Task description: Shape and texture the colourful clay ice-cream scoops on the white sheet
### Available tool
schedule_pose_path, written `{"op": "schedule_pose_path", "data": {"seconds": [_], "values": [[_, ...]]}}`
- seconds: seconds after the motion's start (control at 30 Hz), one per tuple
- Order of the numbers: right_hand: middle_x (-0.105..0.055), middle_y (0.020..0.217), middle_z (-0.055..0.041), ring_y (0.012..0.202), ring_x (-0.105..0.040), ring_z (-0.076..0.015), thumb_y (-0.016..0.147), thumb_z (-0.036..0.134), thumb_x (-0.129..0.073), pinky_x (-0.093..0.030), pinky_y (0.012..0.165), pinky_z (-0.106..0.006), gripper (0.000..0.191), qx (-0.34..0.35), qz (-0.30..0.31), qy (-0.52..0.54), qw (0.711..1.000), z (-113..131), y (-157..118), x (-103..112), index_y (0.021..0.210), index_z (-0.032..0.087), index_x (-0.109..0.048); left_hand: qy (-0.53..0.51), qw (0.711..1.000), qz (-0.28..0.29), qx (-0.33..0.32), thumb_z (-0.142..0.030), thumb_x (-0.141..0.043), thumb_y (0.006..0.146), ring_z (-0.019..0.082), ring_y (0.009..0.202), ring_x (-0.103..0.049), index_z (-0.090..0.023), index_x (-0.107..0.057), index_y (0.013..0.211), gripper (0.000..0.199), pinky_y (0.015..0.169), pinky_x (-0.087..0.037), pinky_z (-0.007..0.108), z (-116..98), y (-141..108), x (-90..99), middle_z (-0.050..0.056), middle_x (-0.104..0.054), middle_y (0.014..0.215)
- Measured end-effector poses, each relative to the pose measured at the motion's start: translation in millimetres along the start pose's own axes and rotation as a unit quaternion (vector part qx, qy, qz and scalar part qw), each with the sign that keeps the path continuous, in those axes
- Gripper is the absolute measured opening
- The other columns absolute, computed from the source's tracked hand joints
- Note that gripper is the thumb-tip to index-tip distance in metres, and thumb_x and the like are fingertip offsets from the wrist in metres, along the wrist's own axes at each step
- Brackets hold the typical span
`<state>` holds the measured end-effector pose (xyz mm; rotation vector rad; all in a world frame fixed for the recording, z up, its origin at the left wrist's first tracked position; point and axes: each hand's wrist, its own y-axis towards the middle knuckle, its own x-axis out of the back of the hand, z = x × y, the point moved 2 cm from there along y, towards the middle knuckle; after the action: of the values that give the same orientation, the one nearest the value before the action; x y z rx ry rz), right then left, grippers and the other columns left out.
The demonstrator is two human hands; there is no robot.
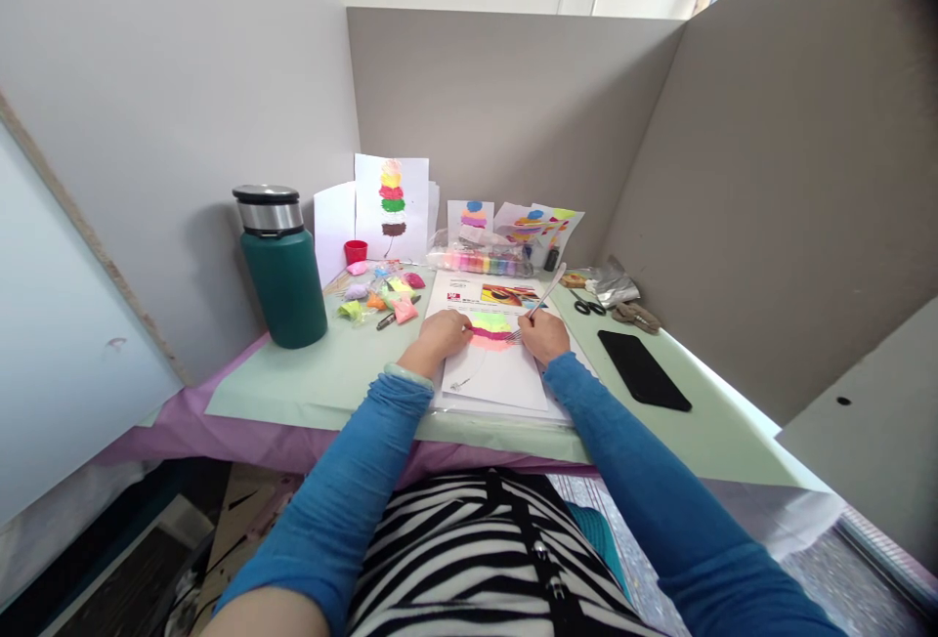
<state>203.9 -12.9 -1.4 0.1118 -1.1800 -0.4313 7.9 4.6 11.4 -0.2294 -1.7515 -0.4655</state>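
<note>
Right hand (546, 336) grasps a metal fork (551, 285), its tines at the right end of the clay-like bands (490, 329).
The yellow, dark pink and coral bands lie across a white sheet (498, 383) on the desk (352, 403), between both hands; the left hand (445, 332) rests at their left end (whether its fingers pinch anything, I cannot tell), and a black smartphone (643, 370) lies to the right.
</note>
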Motion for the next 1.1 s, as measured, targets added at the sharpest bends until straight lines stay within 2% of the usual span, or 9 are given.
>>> {"op": "schedule_pose_path", "data": {"seconds": [1.1], "values": [[-0.071, 0.100, -0.0116, 0.093, -0.064, -0.0218, 0.090, 0.030, -0.042, -0.041, 0.077, -0.026, 0.032, 0.018, -0.004, 0.009, 1.000, -0.4, 1.4, -3.3, 0.102, 0.017, -0.069, 0.005, 1.000, -0.003, -0.003, -0.027, -0.048, 0.084, 0.022, 0.106, -0.062, -0.022, -0.071, 0.110, 0.035, 0.092, -0.047, 0.029, 0.7, 0.3, -2.7, 0.006, -0.068, 0.116]]}}
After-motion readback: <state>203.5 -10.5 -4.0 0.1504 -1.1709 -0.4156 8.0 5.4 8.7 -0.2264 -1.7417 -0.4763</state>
